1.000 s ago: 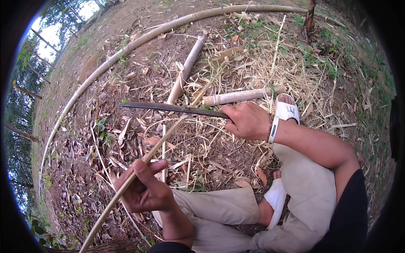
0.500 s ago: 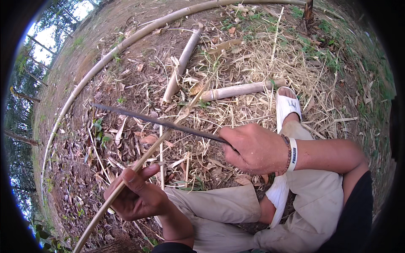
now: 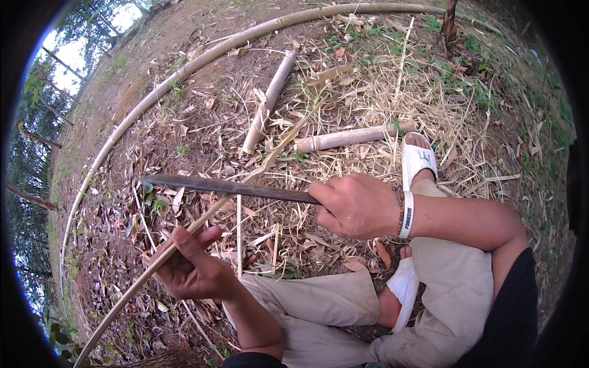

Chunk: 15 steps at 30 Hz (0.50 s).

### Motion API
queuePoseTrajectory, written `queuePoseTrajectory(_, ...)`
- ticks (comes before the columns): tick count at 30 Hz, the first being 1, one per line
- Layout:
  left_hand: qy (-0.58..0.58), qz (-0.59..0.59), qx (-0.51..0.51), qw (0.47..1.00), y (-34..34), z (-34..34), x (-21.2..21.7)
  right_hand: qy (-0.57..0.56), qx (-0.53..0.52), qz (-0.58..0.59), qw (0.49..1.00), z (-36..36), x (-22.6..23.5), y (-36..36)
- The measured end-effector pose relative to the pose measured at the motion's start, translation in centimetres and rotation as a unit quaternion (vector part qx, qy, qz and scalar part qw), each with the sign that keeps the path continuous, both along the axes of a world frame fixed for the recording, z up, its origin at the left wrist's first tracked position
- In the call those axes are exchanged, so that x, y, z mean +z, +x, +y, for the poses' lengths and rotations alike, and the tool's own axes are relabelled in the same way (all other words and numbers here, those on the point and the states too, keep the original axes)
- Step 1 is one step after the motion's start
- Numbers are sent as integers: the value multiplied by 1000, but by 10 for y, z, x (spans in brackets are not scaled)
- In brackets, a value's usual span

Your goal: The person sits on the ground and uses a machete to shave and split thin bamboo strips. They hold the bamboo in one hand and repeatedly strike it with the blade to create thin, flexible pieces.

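My left hand (image 3: 202, 267) is closed around a long, narrow bamboo strip (image 3: 126, 299), the thumb lying on top of it. The strip slants from the lower left up toward the middle, where a thin, curling peel (image 3: 268, 161) runs on from it. In my right hand (image 3: 363, 205) is a long dark-bladed knife (image 3: 230, 187), its handle hidden inside my fist. The blade points left and lies nearly level across the strip, a little beyond my left fingers. Blade and strip appear to touch where they cross.
Two cut bamboo lengths (image 3: 270, 101) (image 3: 350, 137) lie ahead on the ground. Behind them curves a long bamboo pole (image 3: 184, 70). Pale shavings (image 3: 368, 98) and dry leaves cover the soil. My legs in beige trousers (image 3: 307, 300) and a white sandal (image 3: 419, 161) are close by; a thin stump (image 3: 450, 27) stands far right.
My right hand has shifted slightly left and up, and the blade has turned closer to level. My left hand has risen a little with the bamboo strip, whose lower end now reaches further left.
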<state>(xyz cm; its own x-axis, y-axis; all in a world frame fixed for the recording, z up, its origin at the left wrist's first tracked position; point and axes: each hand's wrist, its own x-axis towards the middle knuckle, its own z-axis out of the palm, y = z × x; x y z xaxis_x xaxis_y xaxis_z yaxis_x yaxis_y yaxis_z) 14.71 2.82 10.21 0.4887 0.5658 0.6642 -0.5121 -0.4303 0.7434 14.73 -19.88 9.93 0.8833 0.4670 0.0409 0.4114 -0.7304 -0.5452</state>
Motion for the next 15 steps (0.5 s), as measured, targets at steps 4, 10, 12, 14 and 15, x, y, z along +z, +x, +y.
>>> queuePoseTrajectory(4,-2,-22,-25,999,-6,-1,-2,-65,13,-103,993,-11,-31,18)
queuePoseTrajectory(10,26,-23,-42,999,-13,-17,0,-119,-167,27,978,-71,-76,68)
queuePoseTrajectory(12,43,-36,-50,997,-10,-13,-1,-50,-162,6,986,-61,-72,63)
queuePoseTrajectory(14,-1,-85,13,996,-10,-5,5,-38,-149,14,988,-49,-57,52)
queuePoseTrajectory(15,-13,-96,29,995,-14,1,12,-23,-133,16,991,-47,-54,45)
